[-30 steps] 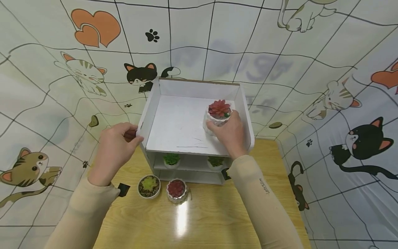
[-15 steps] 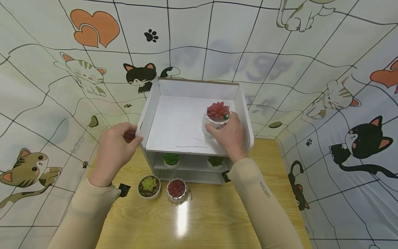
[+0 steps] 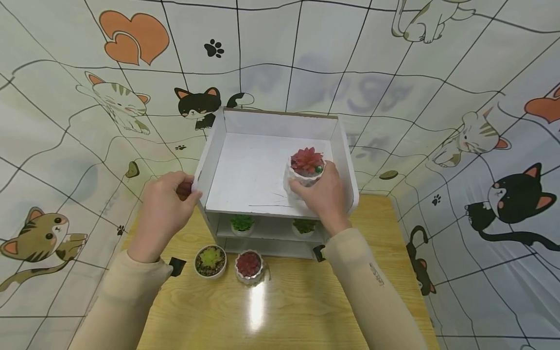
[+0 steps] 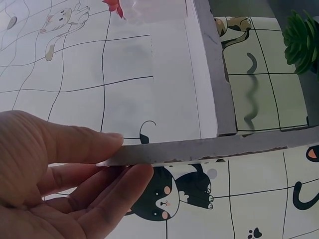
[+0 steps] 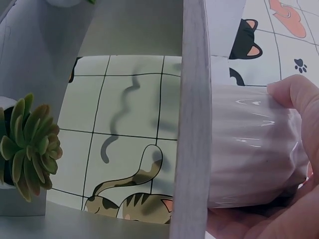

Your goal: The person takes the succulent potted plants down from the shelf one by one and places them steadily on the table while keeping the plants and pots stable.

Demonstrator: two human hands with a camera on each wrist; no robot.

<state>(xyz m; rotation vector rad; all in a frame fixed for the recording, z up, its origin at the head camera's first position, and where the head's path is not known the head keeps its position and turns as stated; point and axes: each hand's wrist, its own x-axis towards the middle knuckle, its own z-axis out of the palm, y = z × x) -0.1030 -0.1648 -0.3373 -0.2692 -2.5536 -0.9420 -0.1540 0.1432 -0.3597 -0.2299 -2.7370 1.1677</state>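
My right hand [image 3: 321, 192] grips a white fluted pot holding a red succulent [image 3: 307, 161], thumb on one side and fingers round the other. The pot stands at the right of the top board of a white shelf unit [image 3: 249, 165]. In the right wrist view, the glossy pot [image 5: 254, 144] sits right at the board's edge [image 5: 194, 119]. My left hand [image 3: 166, 209] pinches the unit's left side panel near its front corner. The left wrist view shows the thumb above the panel edge [image 4: 199, 152] and fingers below it.
On the middle shelf stand a bright green potted plant [image 3: 242, 223] and a darker green one [image 3: 303, 227]. A yellow-green potted succulent [image 3: 210, 262] and a dark red one [image 3: 249, 267] stand on the wooden table [image 3: 297, 311] in front. Cat-patterned cloth [image 3: 280, 48] hangs behind.
My right hand has drawn the red succulent's pot slightly toward the front of the top board. The left hand keeps its hold on the side panel.
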